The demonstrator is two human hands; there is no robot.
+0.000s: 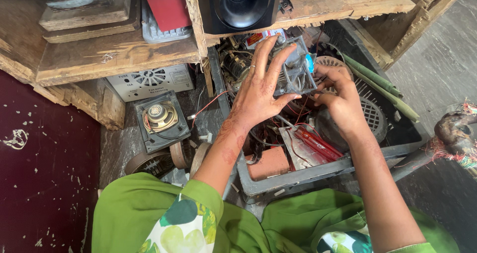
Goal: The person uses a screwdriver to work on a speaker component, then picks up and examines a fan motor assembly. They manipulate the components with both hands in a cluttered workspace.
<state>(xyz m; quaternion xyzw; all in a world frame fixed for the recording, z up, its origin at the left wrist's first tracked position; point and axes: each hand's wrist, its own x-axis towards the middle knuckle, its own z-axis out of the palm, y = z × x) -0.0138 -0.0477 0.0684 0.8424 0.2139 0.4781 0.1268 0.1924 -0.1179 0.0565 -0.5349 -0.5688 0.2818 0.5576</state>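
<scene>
While both hands grip it at upper centre of the frame, the square grey cooling fan (296,70) sits above the dark crate (318,171) of scrap parts. Left hand (258,91) spreads fingers over its face; right hand (338,96) curls, pinching the lower right edge. Probably light, rigid plastic with breakable blades, it is best held by its frame.

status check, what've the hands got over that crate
Left hand and right hand both gripping small grey square fan. Held above grey crate of parts. Red wires trailing beneath.

Square grey cooling fan (294,71), dusty, tilted on edge, held over black crate (318,171) of electronic scrap.
</scene>
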